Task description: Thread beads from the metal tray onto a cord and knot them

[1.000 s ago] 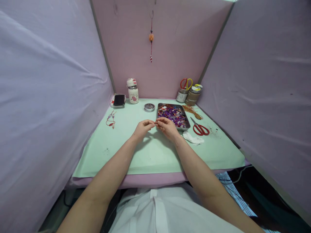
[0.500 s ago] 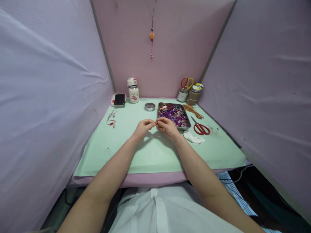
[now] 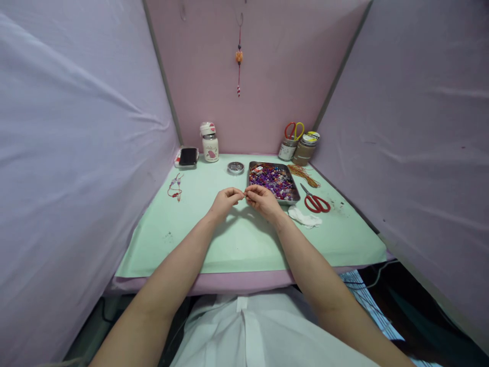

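My left hand (image 3: 226, 200) and my right hand (image 3: 263, 200) meet fingertip to fingertip above the green mat (image 3: 244, 244). Both are closed in a pinch. Whatever sits between the fingertips is too small to make out. Just behind my right hand lies a metal tray (image 3: 293, 202) of mixed beads (image 3: 273, 178), mostly purple, its near left corner partly covered by that hand. A small round container (image 3: 236, 167) stands beyond my left hand. To the left, a red beaded cord (image 3: 175, 188) rests on the mat.
On the right lie red-handled scissors (image 3: 317, 204), a white cloth (image 3: 305, 218) and a bundle of brown cord (image 3: 304, 175). Two jars, one holding scissors (image 3: 287, 150), stand at the back right. A white bottle (image 3: 210, 145) and a phone (image 3: 188, 156) are at the back left. A beaded string (image 3: 239, 57) hangs above.
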Demonstrator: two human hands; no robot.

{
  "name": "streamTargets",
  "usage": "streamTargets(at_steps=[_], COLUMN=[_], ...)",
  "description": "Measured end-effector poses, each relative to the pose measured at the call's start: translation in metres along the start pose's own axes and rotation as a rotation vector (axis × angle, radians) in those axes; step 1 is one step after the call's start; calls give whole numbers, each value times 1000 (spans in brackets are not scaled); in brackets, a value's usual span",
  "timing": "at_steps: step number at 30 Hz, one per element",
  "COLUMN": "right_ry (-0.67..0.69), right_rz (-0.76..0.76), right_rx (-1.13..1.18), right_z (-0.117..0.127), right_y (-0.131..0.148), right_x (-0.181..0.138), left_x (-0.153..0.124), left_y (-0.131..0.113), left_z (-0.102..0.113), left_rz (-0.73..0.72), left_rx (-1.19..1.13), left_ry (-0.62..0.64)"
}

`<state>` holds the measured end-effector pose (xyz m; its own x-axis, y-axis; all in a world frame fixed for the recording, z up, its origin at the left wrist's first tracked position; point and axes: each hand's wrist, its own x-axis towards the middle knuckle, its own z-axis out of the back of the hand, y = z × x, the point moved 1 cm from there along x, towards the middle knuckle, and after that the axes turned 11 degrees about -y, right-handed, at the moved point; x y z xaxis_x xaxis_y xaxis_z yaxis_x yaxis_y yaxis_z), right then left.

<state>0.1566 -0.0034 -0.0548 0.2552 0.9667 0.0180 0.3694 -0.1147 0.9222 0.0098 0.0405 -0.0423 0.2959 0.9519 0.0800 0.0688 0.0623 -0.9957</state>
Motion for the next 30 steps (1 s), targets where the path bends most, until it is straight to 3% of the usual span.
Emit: streamTargets(at_steps=[30], right_ry=[-35], right_rz=[80], right_rx=[-110], right_z=[-1], right_y=[2], right_x=[-1], left_x=[-2], left_y=[-4], left_z=[0], left_rz=[26], left_rx=[55], left_ry=[-12])
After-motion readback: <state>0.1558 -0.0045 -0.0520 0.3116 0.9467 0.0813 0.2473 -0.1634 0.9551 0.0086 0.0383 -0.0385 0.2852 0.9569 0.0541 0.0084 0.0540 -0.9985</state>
